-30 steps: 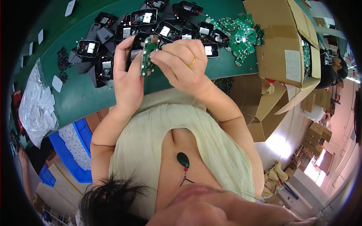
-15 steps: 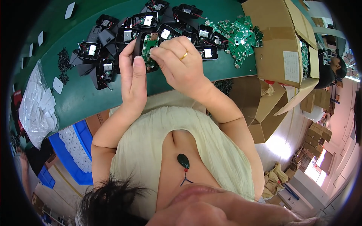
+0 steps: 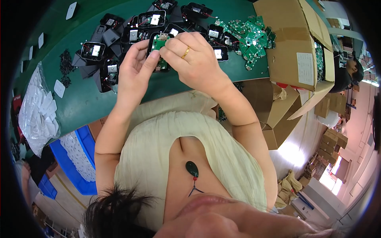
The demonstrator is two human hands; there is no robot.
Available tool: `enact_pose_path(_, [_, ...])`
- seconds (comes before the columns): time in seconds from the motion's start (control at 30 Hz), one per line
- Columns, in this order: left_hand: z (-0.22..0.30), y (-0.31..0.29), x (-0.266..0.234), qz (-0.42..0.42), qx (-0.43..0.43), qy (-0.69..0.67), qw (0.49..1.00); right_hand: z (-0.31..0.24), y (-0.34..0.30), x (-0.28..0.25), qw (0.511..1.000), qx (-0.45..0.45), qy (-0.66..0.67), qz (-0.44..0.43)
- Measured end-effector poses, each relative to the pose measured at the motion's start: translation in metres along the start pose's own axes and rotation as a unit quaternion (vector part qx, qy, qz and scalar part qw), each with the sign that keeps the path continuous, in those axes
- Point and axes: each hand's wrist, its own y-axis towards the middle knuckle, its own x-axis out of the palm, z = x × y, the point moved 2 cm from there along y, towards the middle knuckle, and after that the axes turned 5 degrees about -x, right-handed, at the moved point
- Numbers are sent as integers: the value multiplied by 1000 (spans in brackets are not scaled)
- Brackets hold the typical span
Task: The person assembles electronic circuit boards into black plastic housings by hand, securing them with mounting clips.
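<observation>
My left hand [image 3: 137,71] is wrapped around a small black plastic housing [image 3: 150,44], its thumb lying over the face. A green circuit board [image 3: 158,43] with a silver metal port at its top end sits in the housing. My right hand [image 3: 194,59], a gold ring on one finger, is closed in a pinch against the board's right side. Its fingertips are hidden, and what they pinch cannot be made out. Beyond both hands lie several open black housings [image 3: 152,19] with white-labelled parts and thin red wires inside.
Loose green circuit boards [image 3: 252,41] are heaped right of the housings, beside a cardboard box [image 3: 287,43]. Small black parts [image 3: 66,67] lie on the green table [image 3: 87,105] at left, near a clear bag of white plates [image 3: 39,113]. A blue bin [image 3: 85,148] stands below the table edge.
The housing has turned so its board faces me more. My left thumb has moved onto the board's face, and my right hand has shifted slightly, its fingers curled closer over the board's side.
</observation>
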Motion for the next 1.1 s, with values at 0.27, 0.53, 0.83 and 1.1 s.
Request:
enact_pose_path(0.27, [2,4,0,39,10,-91,995,1,2,2,997,54,48,27])
enact_pose_path(0.53, [18,7,10,43,147,-9,988,1,-1,18,731,353,574,110])
enact_pose_path(0.83, [59,52,24,-182,-81,-160,967,63,4,-10,742,274,610,39])
enact_pose_path(1.1, [72,174,68,-280,-144,-95,945,153,5,-19,680,380,585,224])
